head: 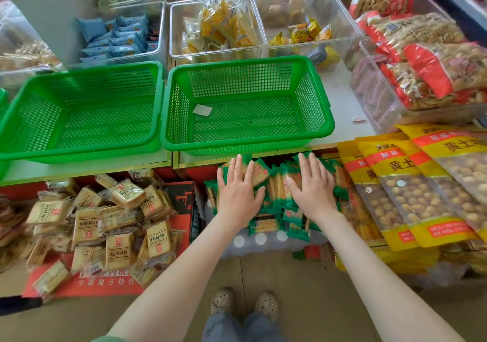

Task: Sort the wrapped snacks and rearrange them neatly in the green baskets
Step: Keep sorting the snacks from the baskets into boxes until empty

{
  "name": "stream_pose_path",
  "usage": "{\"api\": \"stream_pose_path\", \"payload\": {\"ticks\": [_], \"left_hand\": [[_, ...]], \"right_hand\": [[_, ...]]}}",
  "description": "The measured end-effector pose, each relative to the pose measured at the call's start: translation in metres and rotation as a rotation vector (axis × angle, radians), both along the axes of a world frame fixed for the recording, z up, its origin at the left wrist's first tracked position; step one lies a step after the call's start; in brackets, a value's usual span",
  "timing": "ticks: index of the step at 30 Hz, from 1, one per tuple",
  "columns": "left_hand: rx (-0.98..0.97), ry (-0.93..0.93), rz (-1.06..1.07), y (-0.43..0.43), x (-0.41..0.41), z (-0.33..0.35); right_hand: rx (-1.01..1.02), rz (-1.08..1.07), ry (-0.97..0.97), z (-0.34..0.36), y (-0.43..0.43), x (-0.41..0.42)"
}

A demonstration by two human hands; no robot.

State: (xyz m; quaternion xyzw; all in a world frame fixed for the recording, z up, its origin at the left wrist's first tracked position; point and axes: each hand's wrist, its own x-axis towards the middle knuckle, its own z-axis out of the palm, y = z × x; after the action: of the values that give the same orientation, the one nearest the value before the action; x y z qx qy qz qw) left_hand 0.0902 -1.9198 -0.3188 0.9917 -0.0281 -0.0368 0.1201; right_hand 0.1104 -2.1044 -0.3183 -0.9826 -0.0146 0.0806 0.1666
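Two green mesh baskets stand side by side on the white shelf: the left basket [79,154] holds nothing, the right basket [247,145] holds only a small white slip of paper [202,110]. Below the right basket lies a heap of green-wrapped cracker packs [275,191]. My left hand [238,191] rests flat on the heap's left part with straight fingers. My right hand [313,188] lies flat on its right part, fingers spread. Neither hand grips a pack.
A pile of tan wrapped cracker packs [105,223] lies on a red box at lower left. Yellow bags of round snacks [421,183] lean at the right. Clear bins [216,27] with blue and yellow snacks stand behind the baskets. My feet [245,302] are on the floor.
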Motion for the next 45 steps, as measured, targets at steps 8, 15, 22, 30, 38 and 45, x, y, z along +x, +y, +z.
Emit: {"api": "stream_pose_path", "payload": {"ticks": [8,15,22,30,38,45], "left_hand": [[-0.108,-0.218,-0.028,0.030,-0.022,0.015],[-0.192,-0.386,0.085,0.135,-0.077,0.046],[-0.159,-0.456,0.253,0.323,-0.179,0.074],[-0.007,-0.427,0.437,0.518,-0.247,0.099],[0.071,-0.345,0.448,0.686,-0.200,0.088],[0.100,-0.202,0.441,0.844,-0.129,0.077]], "right_hand": [[0.106,0.111,-0.263,0.032,0.055,-0.018],[0.164,0.306,-0.387,0.059,0.185,-0.053],[0.237,0.473,-0.382,0.082,0.370,-0.126],[0.272,0.655,-0.358,0.103,0.554,-0.174],[0.292,0.709,-0.329,0.084,0.703,-0.102],[0.250,0.702,-0.220,0.074,0.846,-0.014]]}}
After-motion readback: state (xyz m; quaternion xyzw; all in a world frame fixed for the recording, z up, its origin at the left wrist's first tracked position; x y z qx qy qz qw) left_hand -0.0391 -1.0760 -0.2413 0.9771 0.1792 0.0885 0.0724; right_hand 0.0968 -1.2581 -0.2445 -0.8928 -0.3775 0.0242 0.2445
